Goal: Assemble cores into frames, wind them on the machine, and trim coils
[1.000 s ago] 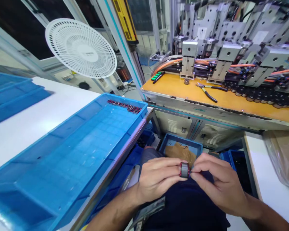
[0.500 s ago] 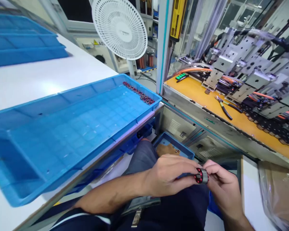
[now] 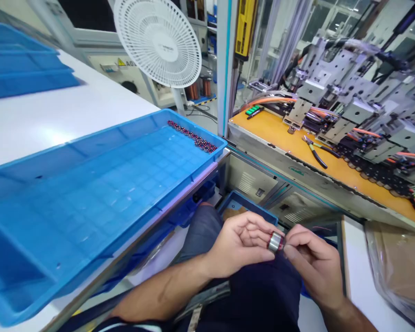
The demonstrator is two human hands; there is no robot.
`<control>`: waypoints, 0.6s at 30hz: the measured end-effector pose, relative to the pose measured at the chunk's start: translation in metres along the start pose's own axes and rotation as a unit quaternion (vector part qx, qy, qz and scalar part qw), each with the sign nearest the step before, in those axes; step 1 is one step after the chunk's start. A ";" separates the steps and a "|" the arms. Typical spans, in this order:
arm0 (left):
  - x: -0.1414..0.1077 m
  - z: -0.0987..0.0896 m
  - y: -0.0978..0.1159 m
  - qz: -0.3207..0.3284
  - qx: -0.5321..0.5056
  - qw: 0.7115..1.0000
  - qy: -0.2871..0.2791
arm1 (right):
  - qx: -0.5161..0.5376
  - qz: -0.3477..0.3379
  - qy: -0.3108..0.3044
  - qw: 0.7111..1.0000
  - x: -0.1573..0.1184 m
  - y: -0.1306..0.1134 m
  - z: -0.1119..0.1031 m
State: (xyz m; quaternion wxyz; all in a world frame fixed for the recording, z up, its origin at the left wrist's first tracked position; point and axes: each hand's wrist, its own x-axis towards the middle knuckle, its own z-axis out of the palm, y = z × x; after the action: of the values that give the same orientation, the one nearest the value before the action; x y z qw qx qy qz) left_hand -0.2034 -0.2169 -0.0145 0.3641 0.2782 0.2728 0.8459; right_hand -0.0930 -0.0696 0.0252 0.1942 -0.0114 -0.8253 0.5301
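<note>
Above my lap, my left hand (image 3: 240, 242) grips a small motor stator (image 3: 275, 241), a short grey metal ring with red ends. Its fingers and thumb close on the stator from the left. At the stator's right end, the thumb and forefinger of my right hand (image 3: 313, 258) are pinched together, touching or nearly touching the red edge. Whatever lies between those fingertips is too small to make out. A row of similar red-and-metal stators (image 3: 193, 138) lies along the far right end of a large blue tray (image 3: 100, 130) on the white table.
Right of me stands a machine (image 3: 346, 101) over an orange worktop (image 3: 273, 134), where pliers (image 3: 314, 152) and a dark chain of holders lie. A white fan (image 3: 159, 44) is behind the tray. Below is a blue bin (image 3: 263, 211). Stacked blue trays (image 3: 24, 69) sit far left.
The stator has turned so its metal side faces me, and it has shifted slightly left. My left fingers now curl behind it; my right fingertips have closed at its right end.
</note>
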 end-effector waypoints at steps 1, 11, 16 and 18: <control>0.001 -0.001 -0.002 -0.017 -0.040 0.999 0.002 | -0.008 -0.012 0.003 1.000 0.001 -0.002 0.001; 0.008 0.001 -0.010 -0.064 -0.083 0.994 0.031 | -0.039 -0.080 0.061 0.994 0.007 -0.008 -0.001; 0.010 0.004 -0.011 -0.075 -0.062 0.994 0.046 | -0.038 -0.089 0.074 0.993 0.003 -0.004 -0.004; 0.011 0.005 -0.012 -0.067 -0.050 0.995 0.049 | -0.038 -0.091 0.080 0.992 0.001 -0.003 -0.004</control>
State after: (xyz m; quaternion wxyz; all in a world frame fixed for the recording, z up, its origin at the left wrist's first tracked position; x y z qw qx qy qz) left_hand -0.2006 -0.2006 -0.0159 0.4200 0.1985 0.2655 0.8448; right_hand -0.0926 -0.0674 0.0297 0.3068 0.0142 -0.8245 0.4753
